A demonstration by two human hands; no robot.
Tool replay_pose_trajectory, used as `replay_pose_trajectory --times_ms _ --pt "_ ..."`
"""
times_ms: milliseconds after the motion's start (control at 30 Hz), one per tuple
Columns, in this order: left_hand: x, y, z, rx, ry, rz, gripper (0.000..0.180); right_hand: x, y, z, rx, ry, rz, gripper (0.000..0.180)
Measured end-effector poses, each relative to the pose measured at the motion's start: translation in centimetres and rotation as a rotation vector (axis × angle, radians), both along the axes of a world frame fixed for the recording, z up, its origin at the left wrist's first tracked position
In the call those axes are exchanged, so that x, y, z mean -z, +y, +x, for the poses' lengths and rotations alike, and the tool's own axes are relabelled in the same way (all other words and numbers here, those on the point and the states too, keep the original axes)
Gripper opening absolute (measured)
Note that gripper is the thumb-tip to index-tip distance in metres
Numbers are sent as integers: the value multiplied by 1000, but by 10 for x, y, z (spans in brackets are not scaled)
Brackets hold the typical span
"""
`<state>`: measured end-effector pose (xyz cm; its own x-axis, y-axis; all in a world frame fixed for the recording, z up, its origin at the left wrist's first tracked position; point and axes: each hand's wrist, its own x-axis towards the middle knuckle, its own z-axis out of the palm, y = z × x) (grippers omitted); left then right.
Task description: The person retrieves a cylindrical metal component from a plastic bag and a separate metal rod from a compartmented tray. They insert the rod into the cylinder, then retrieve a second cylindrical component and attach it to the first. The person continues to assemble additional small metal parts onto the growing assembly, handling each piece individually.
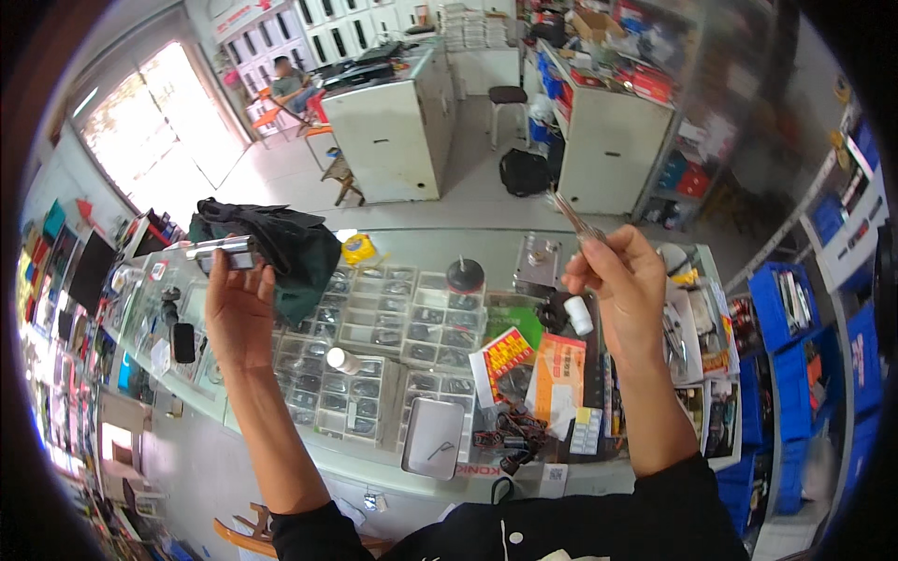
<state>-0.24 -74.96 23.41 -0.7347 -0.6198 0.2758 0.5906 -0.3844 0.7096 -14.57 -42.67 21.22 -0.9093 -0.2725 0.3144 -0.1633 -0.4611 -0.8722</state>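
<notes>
My left hand (238, 309) is raised over the glass counter (393, 439) and holds a small silvery metal bar-shaped part (224, 251) between its fingertips. My right hand (622, 285) is raised on the right side and pinches thin metal tweezers (569, 213), their tips pointing up and to the left. The two hands are well apart, with the counter's middle between them. A small white bottle (580, 315) stands just left of my right hand.
A dark green bag (295, 248) lies at the counter's far left. On the glass are a metal tray (433, 438), a white cylinder (342, 361), a black round weight (465, 275), leaflets (528, 360). Blue bins (795, 309) stand right. A person sits far back.
</notes>
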Motion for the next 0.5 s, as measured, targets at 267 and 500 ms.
replay_pose_trajectory --times_ms 267,500 --pt "3 10 4 -9 -18 -22 23 -2 0 6 -59 -12 -51 12" --pt "15 101 44 -62 -153 -51 29 -9 -9 49 -393 -9 -45 11"
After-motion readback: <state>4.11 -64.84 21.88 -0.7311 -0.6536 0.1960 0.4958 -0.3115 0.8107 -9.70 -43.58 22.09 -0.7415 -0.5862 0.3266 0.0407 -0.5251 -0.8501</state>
